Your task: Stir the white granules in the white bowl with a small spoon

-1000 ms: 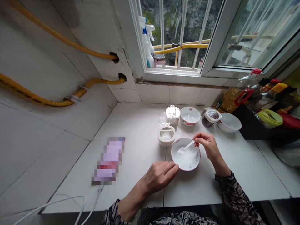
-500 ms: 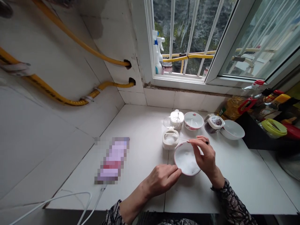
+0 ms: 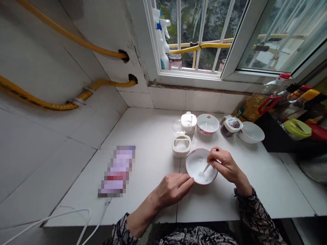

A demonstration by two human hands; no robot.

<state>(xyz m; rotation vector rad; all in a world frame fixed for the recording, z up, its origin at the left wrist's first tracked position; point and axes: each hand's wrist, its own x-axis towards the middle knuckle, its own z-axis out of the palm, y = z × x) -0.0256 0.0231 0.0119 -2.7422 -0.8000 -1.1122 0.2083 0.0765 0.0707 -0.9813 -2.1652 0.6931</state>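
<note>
A small pink-rimmed bowl (image 3: 192, 158) holding white granules sits on the white tiled counter (image 3: 148, 136). My left hand (image 3: 173, 188) rests against the bowl's near-left rim with its fingertips. My right hand (image 3: 224, 165) pinches a small white plastic spoon (image 3: 205, 169), whose tip dips into the white granules. Just behind the bowl stands an open white canister (image 3: 181, 145) with its clear lid flipped up.
Behind are a second lidded canister (image 3: 189, 121), a small bowl with a spoon (image 3: 207, 124), a jar of dark contents (image 3: 230, 126) and an empty white bowl (image 3: 250, 132). Oil and sauce bottles (image 3: 270, 100) crowd the right. A blurred packet (image 3: 118, 170) and white cable (image 3: 63, 217) lie left.
My right hand carried the spoon from the bowl over to the open canister and then back, and the spoon now dips into the bowl again. My left hand stayed at the rim.
</note>
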